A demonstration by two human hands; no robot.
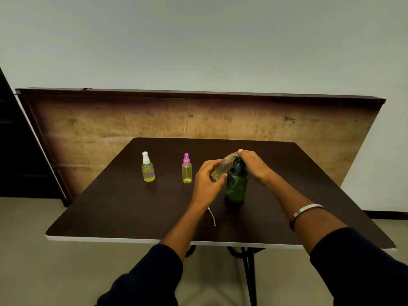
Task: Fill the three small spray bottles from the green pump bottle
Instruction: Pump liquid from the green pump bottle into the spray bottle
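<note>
Dip tube (212, 216) lies loose on the counter (114, 208) at 6 o'clock of the pump bottle, partly hidden by the left forearm. Left hand (206, 180) grips an uncapped clear bottle (221, 169), fingers curled round it, tilted with its mouth up against the pump spout. A little pale liquid sits in its lower end. Pump bottle (236, 184), green, stands upright just right of that hand. Right hand (251, 164) rests palm-down on the pump head, fingers bent over it. Pink-cap bottle (186, 170) stands at 9 o'clock of the hands, yellow liquid inside. White-cap bottle (147, 168) further out at 9 o'clock, also yellow. Both capped, upright, well apart.
</note>
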